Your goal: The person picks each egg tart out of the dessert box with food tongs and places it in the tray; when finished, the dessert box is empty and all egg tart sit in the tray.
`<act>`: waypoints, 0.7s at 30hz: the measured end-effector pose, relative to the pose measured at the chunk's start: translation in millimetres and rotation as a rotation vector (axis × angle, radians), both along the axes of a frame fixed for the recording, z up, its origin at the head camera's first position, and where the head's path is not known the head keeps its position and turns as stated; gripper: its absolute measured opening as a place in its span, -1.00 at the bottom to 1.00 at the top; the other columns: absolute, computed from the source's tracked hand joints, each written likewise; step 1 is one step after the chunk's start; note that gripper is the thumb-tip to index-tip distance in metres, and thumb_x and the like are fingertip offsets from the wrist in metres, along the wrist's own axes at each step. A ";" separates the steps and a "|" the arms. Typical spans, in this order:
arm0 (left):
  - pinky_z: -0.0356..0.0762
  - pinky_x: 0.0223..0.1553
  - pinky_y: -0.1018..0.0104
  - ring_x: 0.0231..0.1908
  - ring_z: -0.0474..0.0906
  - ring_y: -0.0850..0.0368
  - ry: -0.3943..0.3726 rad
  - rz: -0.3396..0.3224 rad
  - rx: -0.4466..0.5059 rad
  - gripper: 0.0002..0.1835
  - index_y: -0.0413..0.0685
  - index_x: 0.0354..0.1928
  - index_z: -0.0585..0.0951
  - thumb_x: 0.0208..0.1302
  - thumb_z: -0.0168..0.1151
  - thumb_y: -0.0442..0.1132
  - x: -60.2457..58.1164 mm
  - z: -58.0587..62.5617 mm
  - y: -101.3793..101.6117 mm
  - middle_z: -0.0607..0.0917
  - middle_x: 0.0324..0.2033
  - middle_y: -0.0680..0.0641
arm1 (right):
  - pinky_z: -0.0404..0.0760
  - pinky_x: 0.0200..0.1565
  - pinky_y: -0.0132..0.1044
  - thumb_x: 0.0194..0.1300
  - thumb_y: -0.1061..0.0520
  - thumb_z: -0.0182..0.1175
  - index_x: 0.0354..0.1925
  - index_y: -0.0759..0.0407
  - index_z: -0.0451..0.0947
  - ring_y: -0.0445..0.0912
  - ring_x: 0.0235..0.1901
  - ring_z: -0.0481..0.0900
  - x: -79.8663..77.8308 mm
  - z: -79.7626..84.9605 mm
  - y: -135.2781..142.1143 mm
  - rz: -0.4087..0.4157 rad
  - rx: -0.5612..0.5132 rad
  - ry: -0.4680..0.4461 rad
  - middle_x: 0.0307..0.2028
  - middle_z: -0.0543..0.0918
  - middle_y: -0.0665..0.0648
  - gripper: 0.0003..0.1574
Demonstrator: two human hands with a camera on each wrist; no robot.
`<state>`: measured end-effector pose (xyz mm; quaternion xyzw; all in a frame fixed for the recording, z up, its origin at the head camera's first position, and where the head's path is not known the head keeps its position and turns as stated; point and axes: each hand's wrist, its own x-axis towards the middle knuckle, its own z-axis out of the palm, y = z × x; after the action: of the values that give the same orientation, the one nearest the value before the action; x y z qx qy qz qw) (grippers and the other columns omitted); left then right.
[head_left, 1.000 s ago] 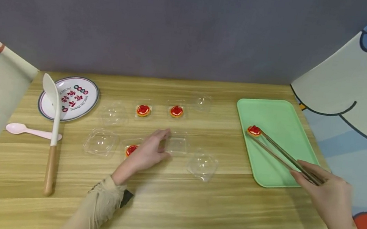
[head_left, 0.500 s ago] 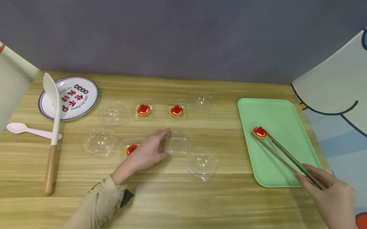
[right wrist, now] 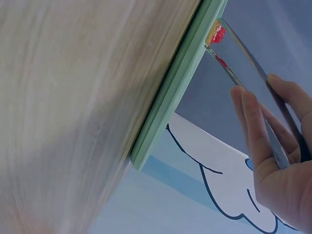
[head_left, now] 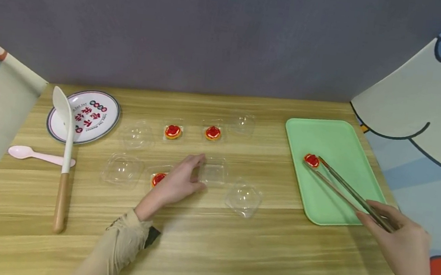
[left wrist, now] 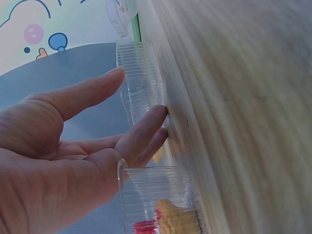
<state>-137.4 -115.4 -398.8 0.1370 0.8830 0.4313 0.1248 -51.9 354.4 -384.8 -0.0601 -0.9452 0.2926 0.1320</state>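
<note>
Against a second ago, the small round tart with a red topping and golden crust (head_left: pixel 311 160) lies slightly further in from the left rim of the flat green rectangular tray (head_left: pixel 348 139). Against half a second ago, the long, slim metal tongs (head_left: pixel 346 188) have parted at the tips: a gap now shows between the tart and the tip on its right, which carries a red smear, while the other tip lies close by its left side. The right hand (head_left: pixel 401 242), at the tray's near right corner, pinches the tongs firmly, but the tongs' own hold looks slack, so I judge the tart not lifted and the grip in need of resetting. The left hand (head_left: pixel 178 180) has stayed well left of the tray, fingers extended and holding nothing, beside a clear plastic container with no tart in it (head_left: pixel 213 173); whether it touches that container I cannot tell. That place remains unfilled.
</note>
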 end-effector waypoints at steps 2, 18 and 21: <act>0.53 0.39 -0.10 0.34 0.49 -0.33 0.000 0.002 0.001 -0.15 -0.51 0.53 0.29 0.26 0.48 -0.50 -0.3 -0.5 -0.4 0.48 0.38 -0.43 | 0.47 -0.38 -0.80 0.28 0.10 0.58 0.13 0.31 0.75 -0.84 -0.27 0.37 0.1 0.7 -0.2 -0.003 -0.004 0.001 -0.17 0.61 -0.45 -0.48; 0.64 0.28 0.00 0.28 0.57 -0.36 -0.062 0.016 0.046 -0.08 -0.49 0.59 0.16 0.31 0.46 -0.47 -0.1 3.5 -0.4 0.43 0.45 -0.45 | 0.50 -0.38 -0.80 0.33 0.04 0.55 0.20 0.31 0.72 -0.84 -0.27 0.36 0.1 5.4 -5.6 -0.069 -0.050 -0.027 -0.14 0.67 -0.34 -0.42; 0.61 0.31 0.00 0.34 0.52 -0.37 -0.102 0.024 0.104 -0.07 -0.46 0.61 0.12 0.35 0.44 -0.46 -1.2 6.0 -1.9 0.39 0.49 -0.43 | 0.50 -0.36 -0.80 0.32 0.03 0.56 0.21 0.29 0.72 -0.84 -0.25 0.37 -2.9 6.5 -9.1 -0.057 -0.062 -0.013 -0.18 0.51 -0.59 -0.42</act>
<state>-138.6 -117.3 -392.8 0.1107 0.8533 0.4847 0.1573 -54.8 345.3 -378.3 -0.0929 -0.9344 0.3175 0.1320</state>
